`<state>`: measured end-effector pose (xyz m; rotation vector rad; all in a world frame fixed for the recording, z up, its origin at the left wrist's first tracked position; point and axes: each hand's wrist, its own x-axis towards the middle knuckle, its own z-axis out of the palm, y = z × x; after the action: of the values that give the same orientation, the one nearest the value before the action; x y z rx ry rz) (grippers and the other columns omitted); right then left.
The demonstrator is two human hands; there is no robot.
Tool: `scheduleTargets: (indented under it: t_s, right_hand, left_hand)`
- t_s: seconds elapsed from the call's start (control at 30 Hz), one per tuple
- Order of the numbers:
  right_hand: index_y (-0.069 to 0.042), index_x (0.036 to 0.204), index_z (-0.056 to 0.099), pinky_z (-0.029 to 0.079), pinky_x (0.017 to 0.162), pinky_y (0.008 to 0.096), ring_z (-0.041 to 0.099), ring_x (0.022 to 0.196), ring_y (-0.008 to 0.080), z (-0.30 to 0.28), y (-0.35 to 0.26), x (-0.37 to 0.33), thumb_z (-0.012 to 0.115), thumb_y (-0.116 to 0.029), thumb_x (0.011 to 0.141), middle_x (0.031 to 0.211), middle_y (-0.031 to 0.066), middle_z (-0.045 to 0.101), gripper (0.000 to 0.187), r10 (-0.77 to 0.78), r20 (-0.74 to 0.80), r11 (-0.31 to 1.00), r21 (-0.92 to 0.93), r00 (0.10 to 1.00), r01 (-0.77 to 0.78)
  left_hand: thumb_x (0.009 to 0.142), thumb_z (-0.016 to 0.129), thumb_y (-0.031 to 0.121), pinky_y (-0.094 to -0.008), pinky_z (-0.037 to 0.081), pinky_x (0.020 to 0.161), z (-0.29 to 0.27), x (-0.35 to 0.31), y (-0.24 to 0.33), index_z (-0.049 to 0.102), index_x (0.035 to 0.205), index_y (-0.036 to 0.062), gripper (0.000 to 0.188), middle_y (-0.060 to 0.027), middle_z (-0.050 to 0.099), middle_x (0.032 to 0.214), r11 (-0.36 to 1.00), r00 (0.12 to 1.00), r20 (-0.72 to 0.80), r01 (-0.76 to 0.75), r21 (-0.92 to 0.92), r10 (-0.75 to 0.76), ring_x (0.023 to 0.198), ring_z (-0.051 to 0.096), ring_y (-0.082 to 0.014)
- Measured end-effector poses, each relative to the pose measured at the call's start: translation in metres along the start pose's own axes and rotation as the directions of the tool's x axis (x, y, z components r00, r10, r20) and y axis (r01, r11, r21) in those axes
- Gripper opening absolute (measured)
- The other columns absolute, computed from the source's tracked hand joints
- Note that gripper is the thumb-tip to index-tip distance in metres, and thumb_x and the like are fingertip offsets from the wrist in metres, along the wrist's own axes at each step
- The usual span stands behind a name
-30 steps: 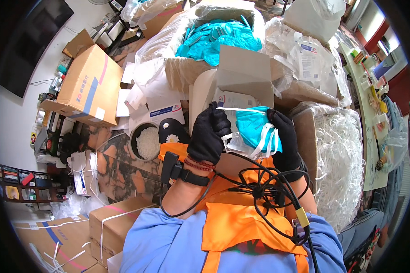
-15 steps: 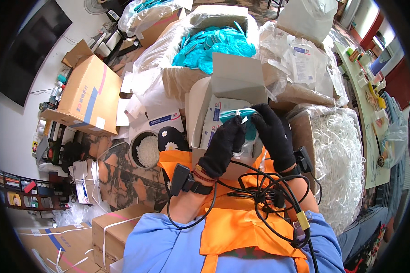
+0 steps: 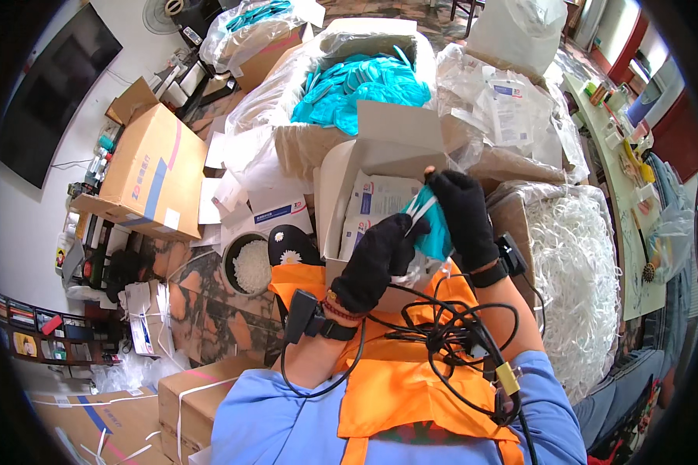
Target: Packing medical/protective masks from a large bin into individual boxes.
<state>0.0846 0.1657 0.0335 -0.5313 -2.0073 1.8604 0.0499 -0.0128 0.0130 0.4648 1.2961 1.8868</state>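
My right hand (image 3: 467, 217), in a black fingertip-less glove, pinches the upper right edge of a teal face mask (image 3: 435, 232). White straps (image 3: 420, 206) run across the mask's left side. My left hand (image 3: 378, 260), gloved the same way, is closed at the lower ends of these straps and the mask's left edge; its fingertips are partly hidden. Both hands are over an open white box (image 3: 399, 128) close to my lap. Flat white printed packets (image 3: 381, 195) stand inside the box, left of the mask.
Beyond the box, a plastic-lined carton (image 3: 287, 147) is heaped with teal masks (image 3: 361, 89). A carton of white elastic strands (image 3: 574, 279) stands at the right. A bowl of white bits (image 3: 252, 263) sits at left, near a large carton (image 3: 151, 167). Black cables (image 3: 442, 337) hang across my apron.
The mask has turned from lying flat to hanging more upright, its straps now in view. My right hand has risen slightly and moved right; my left hand has shifted slightly right and down.
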Motion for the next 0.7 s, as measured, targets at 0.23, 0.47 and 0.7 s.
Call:
scheduleTargets:
  t_s: [0.23, 0.47, 0.7]
  right_hand:
    - [0.003, 0.080, 0.070, 0.044, 0.060, 0.0290, 0.052, 0.063, 0.0066, 0.004, -0.014, -0.019, 0.069, -0.028, 0.085, 0.065, 0.0071, 0.064, 0.031, -0.007, 0.285, 0.981, -0.184, 0.959, 0.062]
    - [-0.004, 0.120, 0.060, 0.047, 0.082, 0.0313, 0.058, 0.098, 0.0187, -0.037, 0.037, -0.004, 0.063, -0.013, 0.087, 0.109, 0.0127, 0.060, 0.034, -0.448, 0.115, 0.844, -0.274, 0.887, 0.462]
    - [-0.001, 0.081, 0.070, 0.038, 0.055, 0.0245, 0.047, 0.060, 0.0052, -0.031, 0.022, 0.000, 0.065, -0.031, 0.089, 0.062, -0.0037, 0.054, 0.032, -0.006, -0.149, 0.998, 0.068, 0.989, 0.016]
  left_hand:
    - [0.099, 0.044, 0.023, -0.0199, 0.033, 0.049, -0.009, -0.004, 0.007, 0.060, 0.097, 0.0092, 0.021, 0.0067, 0.046, 0.070, 0.965, 0.994, 0.055, 0.109, -0.237, -0.098, 0.056, 0.040, -0.0046]
    - [0.097, 0.047, 0.026, -0.0235, 0.028, 0.046, 0.014, -0.017, 0.023, 0.048, 0.081, 0.0148, 0.019, 0.0077, 0.031, 0.060, 0.684, 0.975, 0.171, 0.221, -0.695, -0.141, 0.049, 0.032, -0.0060]
    - [0.086, 0.056, 0.012, -0.0249, 0.034, 0.049, 0.034, -0.039, 0.037, 0.048, 0.084, 0.0086, 0.008, 0.0018, 0.040, 0.064, 0.922, 0.997, -0.015, 0.064, -0.382, -0.075, 0.052, 0.040, -0.0106]
